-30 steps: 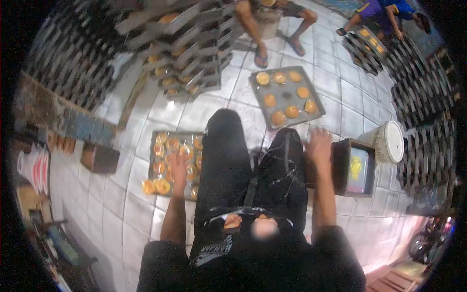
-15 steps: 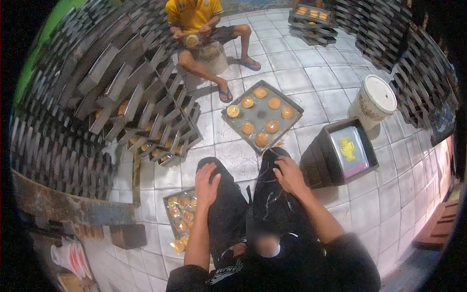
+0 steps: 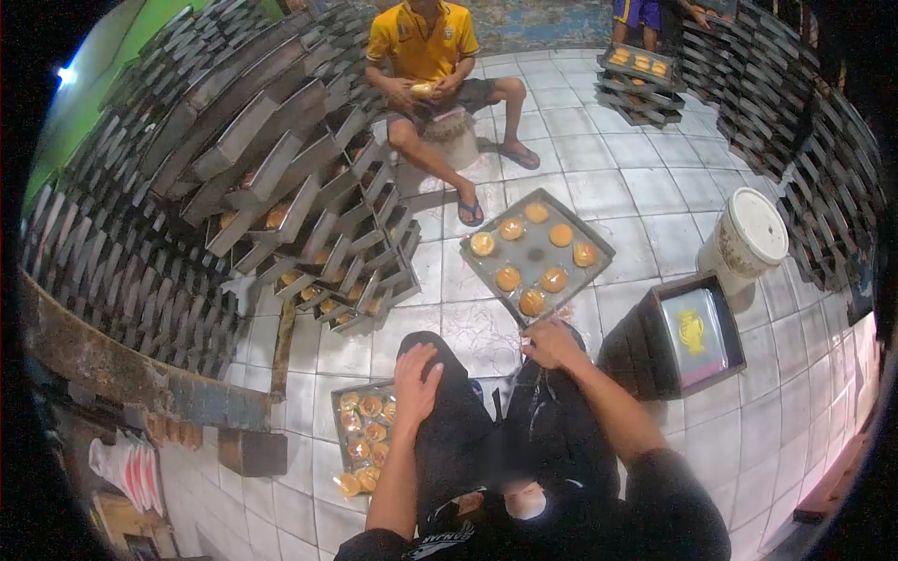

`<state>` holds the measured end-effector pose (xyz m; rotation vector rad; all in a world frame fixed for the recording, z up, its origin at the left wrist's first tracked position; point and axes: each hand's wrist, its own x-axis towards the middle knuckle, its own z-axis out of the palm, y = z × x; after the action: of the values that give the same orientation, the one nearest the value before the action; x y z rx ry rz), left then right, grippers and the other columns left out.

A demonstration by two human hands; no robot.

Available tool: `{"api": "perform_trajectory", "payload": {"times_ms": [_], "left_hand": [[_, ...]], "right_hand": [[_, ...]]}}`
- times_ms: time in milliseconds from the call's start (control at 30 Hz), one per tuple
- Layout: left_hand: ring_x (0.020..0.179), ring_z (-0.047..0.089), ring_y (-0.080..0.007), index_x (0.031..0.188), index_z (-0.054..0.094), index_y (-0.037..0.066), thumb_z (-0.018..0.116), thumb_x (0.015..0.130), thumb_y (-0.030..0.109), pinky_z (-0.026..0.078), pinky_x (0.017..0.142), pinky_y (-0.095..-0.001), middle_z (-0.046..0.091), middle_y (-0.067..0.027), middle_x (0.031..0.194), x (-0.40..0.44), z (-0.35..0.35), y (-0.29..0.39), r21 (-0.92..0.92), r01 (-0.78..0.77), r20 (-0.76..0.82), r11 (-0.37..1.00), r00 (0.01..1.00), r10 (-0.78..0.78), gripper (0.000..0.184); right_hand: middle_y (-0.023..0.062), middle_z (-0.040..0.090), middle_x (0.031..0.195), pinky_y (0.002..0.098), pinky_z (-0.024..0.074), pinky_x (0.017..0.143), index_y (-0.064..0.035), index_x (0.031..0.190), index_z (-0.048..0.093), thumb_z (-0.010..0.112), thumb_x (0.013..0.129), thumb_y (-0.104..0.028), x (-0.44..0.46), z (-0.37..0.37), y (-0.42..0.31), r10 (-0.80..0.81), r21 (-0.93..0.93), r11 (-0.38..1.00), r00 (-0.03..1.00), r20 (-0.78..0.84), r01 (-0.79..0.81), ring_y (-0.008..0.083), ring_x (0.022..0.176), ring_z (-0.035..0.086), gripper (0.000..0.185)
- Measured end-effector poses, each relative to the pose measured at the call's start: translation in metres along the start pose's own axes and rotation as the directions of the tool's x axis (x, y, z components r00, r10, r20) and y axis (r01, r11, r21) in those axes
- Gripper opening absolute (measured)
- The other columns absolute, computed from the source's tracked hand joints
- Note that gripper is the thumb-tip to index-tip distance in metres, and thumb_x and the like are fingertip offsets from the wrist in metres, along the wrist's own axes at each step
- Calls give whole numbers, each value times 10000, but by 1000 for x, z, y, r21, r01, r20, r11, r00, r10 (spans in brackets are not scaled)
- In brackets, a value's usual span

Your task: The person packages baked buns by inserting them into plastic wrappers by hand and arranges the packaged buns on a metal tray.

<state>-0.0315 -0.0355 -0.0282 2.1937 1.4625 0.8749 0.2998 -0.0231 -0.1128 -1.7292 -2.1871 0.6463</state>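
Observation:
My left hand point(image 3: 416, 381) lies flat on my left knee, fingers stretched out, holding nothing. On my right knee rests my right hand point(image 3: 554, 346), its fingers bent and pressed together; whatever may be between the fingertips is too small to make out. Thin clear strips point(image 3: 537, 404) lie over my right thigh, just below that hand. Just beyond my right hand, a dark metal tray point(image 3: 535, 254) on the floor carries several round golden buns, some with a shiny wrap. Beside my left leg, a second tray point(image 3: 340, 432) is packed with wrapped buns point(image 3: 378, 432).
Stacked metal trays point(image 3: 271, 140) rise at left and right. A person in a yellow shirt point(image 3: 421, 42) sits ahead, holding a bun point(image 3: 423, 91). At right stand a white lidded bucket point(image 3: 756, 224) and a dark tin point(image 3: 734, 341) holding printed plastic packs point(image 3: 692, 332). Another person stands at the back.
The view has shifted, so the scene sits lower and further right. My right hand's fingers have drawn together on the knee; my left hand stays put. The seated person has lowered the bun.

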Motion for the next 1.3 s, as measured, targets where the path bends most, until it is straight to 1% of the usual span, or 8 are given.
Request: {"api": "perform_trajectory", "payload": {"times_ms": [67,200,267,367,600,800,1067,1300], "left_hand": [[1337,521,-342,1218,676,62,667,937,227,322,1162,-490,652,-121,1333,-1,0,-2,-16,9,4,1000,1000,-9,326],[1335,523,-339,1214,680,61,659,942,215,316,1166,-488,656,-116,1331,1,0,-2,-11,-6,8,1000,1000,6,313],[1314,539,-342,1192,690,36,659,932,209,374,1132,-457,671,-116,1307,3,-1,1,1,0,-3,1000,1000,0,315],[1321,534,-339,1196,688,58,651,945,202,319,1165,-478,663,-117,1320,4,0,0,-38,21,11,999,1000,-21,292],[1302,549,-335,1179,693,55,647,943,201,342,1142,-477,674,-117,1296,7,2,1,-22,4,-1,1000,1000,-4,282],[1300,552,-329,1180,697,64,652,941,203,348,1139,-477,680,-107,1283,6,2,2,-26,-4,-17,1000,1000,3,280],[1326,537,-320,1187,697,62,657,935,200,331,1159,-467,676,-95,1305,3,-3,7,-35,55,8,998,998,-55,290],[1334,530,-325,1184,695,52,642,945,210,330,1160,-467,672,-107,1310,2,-6,6,-42,48,-4,998,999,-48,292]], "right_hand": [[174,693,1216,516,344,1130,-91,1209,702,591,944,-417,5,1,-2,-18,-125,992,995,97,30,329,1235,592,434],[164,709,1188,513,361,1106,-114,1198,711,576,945,-444,17,13,1,-7,-201,979,986,167,41,323,1219,611,437],[169,713,1177,513,372,1088,-122,1183,714,578,940,-449,22,13,2,-1,-274,959,969,245,70,334,1198,625,429],[172,719,1153,522,384,1071,-111,1158,711,579,936,-454,23,17,6,-4,-242,969,975,220,58,334,1170,641,429],[170,734,1089,526,420,1019,-100,1115,703,597,918,-443,29,20,13,42,-193,981,972,233,4,339,1081,683,410],[191,731,1071,519,439,1004,-92,1098,709,608,913,-449,25,17,17,28,-122,992,989,143,-10,361,1070,681,414],[219,719,1053,515,443,1027,-76,1188,671,628,925,-426,21,9,13,17,-108,994,985,174,2,391,1069,670,440],[215,708,1157,524,432,1035,-100,1210,686,601,931,-464,24,5,10,77,-113,992,971,227,-52,374,1126,657,466]]}}
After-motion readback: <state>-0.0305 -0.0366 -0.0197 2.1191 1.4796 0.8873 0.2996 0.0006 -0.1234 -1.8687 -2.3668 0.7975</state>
